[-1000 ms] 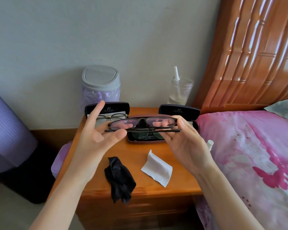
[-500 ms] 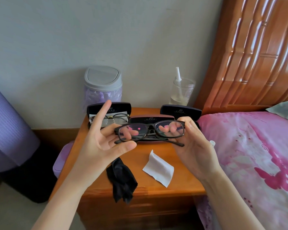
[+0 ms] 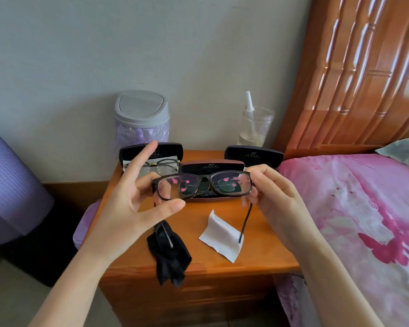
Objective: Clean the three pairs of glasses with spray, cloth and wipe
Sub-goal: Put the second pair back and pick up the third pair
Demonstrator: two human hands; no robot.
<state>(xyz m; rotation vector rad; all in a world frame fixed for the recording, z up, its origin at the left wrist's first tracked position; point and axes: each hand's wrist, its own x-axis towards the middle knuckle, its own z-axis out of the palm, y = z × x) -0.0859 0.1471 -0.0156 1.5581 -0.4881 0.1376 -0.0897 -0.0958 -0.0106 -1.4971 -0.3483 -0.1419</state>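
I hold dark-framed glasses (image 3: 204, 179) up over the wooden nightstand (image 3: 265, 258), lenses facing me and both temples hanging down. My left hand (image 3: 132, 204) pinches the frame's left end, index finger raised. My right hand (image 3: 273, 197) grips the frame's right end. A black cloth (image 3: 169, 253) lies crumpled at the front of the nightstand, and a white wipe (image 3: 221, 238) lies beside it. Behind stand three open cases: the left case (image 3: 151, 153) holds thin-rimmed glasses (image 3: 162, 164), the middle case (image 3: 210, 165) holds another pair partly hidden, and the right case (image 3: 253, 154) shows only its lid.
A grey-lidded bin (image 3: 142, 119) with a purple liner stands behind the nightstand. A clear cup (image 3: 255, 128) with a white nozzle stands at the back right. A pink bed (image 3: 354, 208) and wooden headboard (image 3: 364, 72) fill the right. A purple roll (image 3: 10, 185) stands at the left.
The glasses were held flat with temples folded across; both hands have tipped them upright toward me and the temples now hang open downward.
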